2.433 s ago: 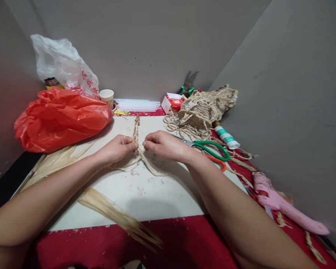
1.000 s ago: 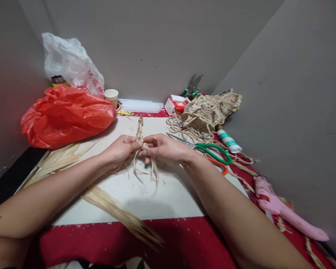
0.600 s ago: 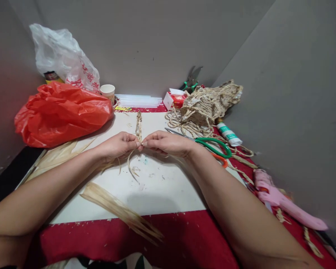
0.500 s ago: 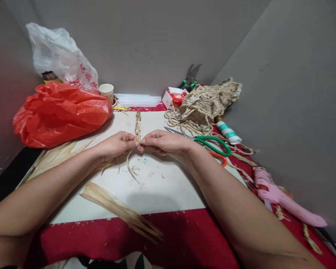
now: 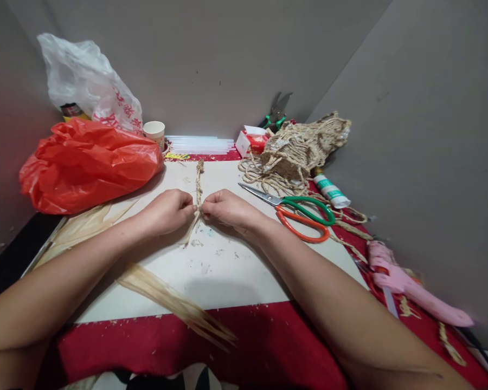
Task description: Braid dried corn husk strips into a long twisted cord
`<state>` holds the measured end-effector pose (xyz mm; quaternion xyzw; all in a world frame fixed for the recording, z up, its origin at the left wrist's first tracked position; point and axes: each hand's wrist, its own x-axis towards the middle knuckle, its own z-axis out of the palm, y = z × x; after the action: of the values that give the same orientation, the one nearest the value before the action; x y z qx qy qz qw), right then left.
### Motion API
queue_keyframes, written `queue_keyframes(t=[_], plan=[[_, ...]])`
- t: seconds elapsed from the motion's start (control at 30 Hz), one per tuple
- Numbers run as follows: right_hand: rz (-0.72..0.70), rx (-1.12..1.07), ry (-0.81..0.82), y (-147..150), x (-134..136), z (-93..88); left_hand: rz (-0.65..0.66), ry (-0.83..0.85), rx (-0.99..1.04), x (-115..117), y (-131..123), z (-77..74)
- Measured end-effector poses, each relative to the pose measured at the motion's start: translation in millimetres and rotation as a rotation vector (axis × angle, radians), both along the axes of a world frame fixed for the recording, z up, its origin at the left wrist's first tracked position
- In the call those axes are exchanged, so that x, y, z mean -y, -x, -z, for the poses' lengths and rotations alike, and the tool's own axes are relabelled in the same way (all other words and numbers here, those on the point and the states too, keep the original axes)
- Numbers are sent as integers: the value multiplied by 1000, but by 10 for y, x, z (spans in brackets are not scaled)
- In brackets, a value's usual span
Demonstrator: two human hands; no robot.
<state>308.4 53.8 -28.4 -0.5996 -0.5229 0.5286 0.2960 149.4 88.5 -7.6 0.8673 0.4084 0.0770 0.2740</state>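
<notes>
One head-worn camera looks forward and down, close over the white board (image 5: 228,281). The wall corner sits at 12 o'clock, forearms entering from 6.

We pinch a pale braided straw cord (image 5: 198,181) at the white desk's (image 5: 236,271) middle.
Left hand (image 5: 167,210) and right hand (image 5: 223,208) grip its near end, fingertips almost meeting.

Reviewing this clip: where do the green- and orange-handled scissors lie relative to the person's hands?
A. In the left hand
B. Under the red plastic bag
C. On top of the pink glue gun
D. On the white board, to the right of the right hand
D: the scissors lie flat on the white board, just right of the right hand, untouched; both hands pinch the braided straw cord.
</notes>
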Motion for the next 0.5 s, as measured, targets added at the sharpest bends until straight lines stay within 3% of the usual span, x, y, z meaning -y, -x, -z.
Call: queue_keyframes(t=[0.13, 0.3, 0.5], plan=[[19, -122, 28, 39, 35, 0, 28, -74, -98, 160, -19, -46], [10, -444, 174, 19, 34, -19, 51, -325, -319, 391, -70, -42], [-5, -464, 205, 34, 23, -3, 135, -424, -518, 512, -148, 52]])
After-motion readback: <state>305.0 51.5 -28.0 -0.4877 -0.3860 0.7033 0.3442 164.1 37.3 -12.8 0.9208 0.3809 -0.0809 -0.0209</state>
